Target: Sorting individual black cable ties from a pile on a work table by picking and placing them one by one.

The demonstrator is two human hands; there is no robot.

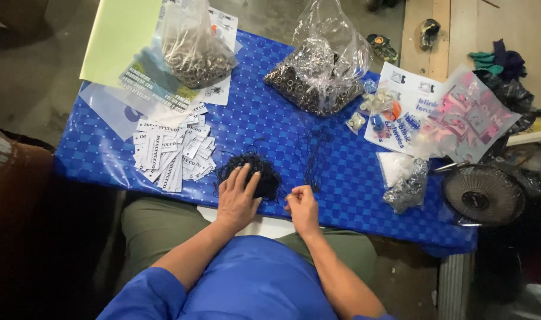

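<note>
My left hand (237, 198) lies flat with fingers spread on a tangled pile of black strings (252, 172) at the near edge of the blue chequered table (270, 118). My right hand (302, 204) is curled beside the pile, fingertips pinched on a thin black string that runs up toward loose strands (315, 155). A heap of white paper tags (172, 155) lies just left of my left hand.
Two clear bags of metal eyelets (194, 54) (318, 74) sit at the far side. Printed plastic packets (454, 115) and a small bag of silver parts (405, 185) lie to the right. A small black fan (482, 194) stands off the table's right edge. Green paper (116, 35) lies far left.
</note>
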